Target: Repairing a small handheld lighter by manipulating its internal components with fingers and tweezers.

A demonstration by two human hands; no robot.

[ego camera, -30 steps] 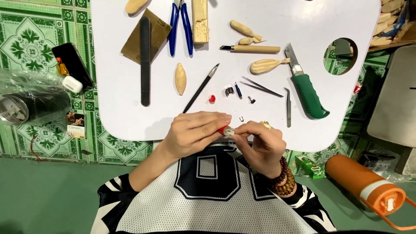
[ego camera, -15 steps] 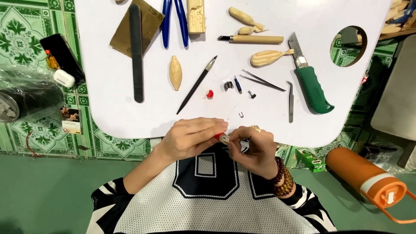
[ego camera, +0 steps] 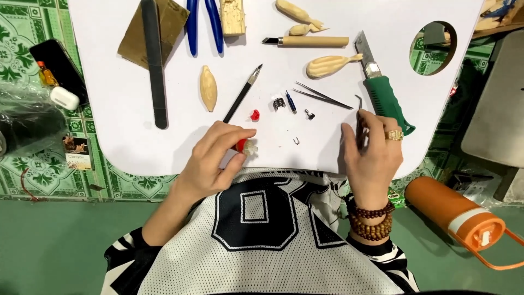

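On white table (ego camera: 136,147) | left hand (ego camera: 215,158) pinching small red-and-white piece (ego camera: 244,146) | right hand (ego camera: 374,153) closing around thin hooked tool (ego camera: 359,117).

A small home craft workshop: a white tabletop (ego camera: 136,142) set over green patterned floor tiles (ego camera: 16,27) carries carved wooden pieces (ego camera: 208,87), sandpaper (ego camera: 174,22), a file (ego camera: 154,65), blue-handled pliers (ego camera: 203,24) and a green utility knife (ego camera: 382,90).
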